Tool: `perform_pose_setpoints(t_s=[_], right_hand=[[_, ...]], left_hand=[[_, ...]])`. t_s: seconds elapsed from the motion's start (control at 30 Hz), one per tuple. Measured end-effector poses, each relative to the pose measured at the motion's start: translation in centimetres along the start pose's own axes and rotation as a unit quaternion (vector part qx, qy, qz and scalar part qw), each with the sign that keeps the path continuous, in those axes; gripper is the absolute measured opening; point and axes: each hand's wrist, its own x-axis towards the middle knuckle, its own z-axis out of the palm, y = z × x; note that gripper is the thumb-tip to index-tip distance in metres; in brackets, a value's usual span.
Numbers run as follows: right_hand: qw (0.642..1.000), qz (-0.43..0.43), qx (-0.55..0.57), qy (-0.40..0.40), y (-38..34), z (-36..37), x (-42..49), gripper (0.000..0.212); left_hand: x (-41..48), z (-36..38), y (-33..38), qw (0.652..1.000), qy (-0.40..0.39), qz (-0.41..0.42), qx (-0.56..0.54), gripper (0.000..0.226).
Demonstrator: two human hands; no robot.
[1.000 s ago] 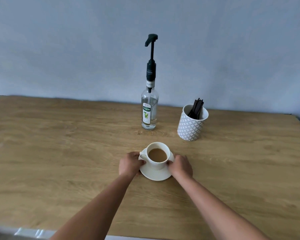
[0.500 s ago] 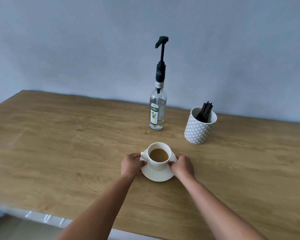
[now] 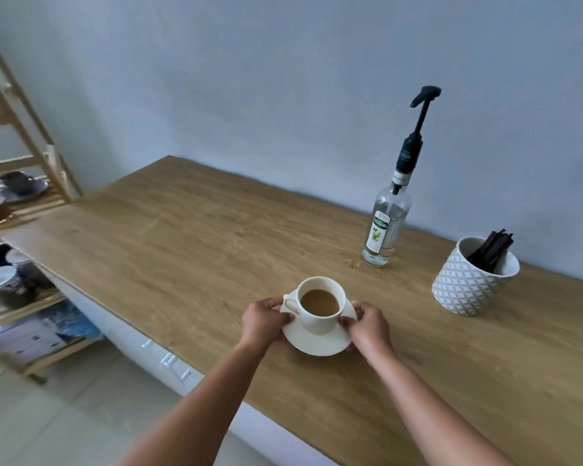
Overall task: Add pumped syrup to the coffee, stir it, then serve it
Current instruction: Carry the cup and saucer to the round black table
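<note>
1. Head view: the coffee cup point(image 3: 320, 306) sits on its saucer point(image 3: 317, 344) near the table's point(image 3: 182, 247) front edge, and the syrup bottle point(image 3: 386, 230) stands upright well apart, toward the far edge and to the right
2. Of the 2 hands, the right hand point(image 3: 367, 326) is nearer the bottle and nearer the pot point(image 3: 465, 290) of stirrers point(image 3: 490, 250)
3. Fingers of the left hand point(image 3: 265, 317) and the right hand curl round opposite sides of the saucer's rim, gripping it

The syrup bottle point(image 3: 386, 230) carries a label reading "TEISSEIRE"; its neck band reads "MOJITO"; pump collar lettering is too blurred to read
</note>
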Motion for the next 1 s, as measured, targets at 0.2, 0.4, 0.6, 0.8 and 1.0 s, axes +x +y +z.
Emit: perform_pose_setpoints(t_s=[0.2, 0.4, 0.6, 0.8, 1.0], right_hand=[[0.994, -0.063, 0.017, -0.083, -2.7, 4.8, -1.1, 0.04], [0.98, -0.128, 0.0, -0.149, -5.8, 10.7, -3.7, 0.029], [0.958, -0.189, -0.017, -0.215, -9.4, 17.5, -7.9, 0.015], [0.931, -0.221, -0.003, -0.291, -13.3, 25.3, -15.1, 0.022], [0.899, -0.262, -0.011, -0.351, -16.2, 33.5, -23.9, 0.022]], left_hand=[[-1.6, -5.8, -1.4, 0.995, 0.068, -0.019, -0.07, 0.045], [-3.6, -12.9, -3.6, 0.983, 0.134, -0.032, -0.125, 0.042], [-6.1, -21.0, -6.7, 0.965, 0.193, -0.037, -0.173, 0.043], [-10.5, -31.0, -10.2, 0.943, 0.258, -0.037, -0.205, 0.038], [-16.2, -41.1, -14.8, 0.927, 0.298, -0.032, -0.223, 0.033]])
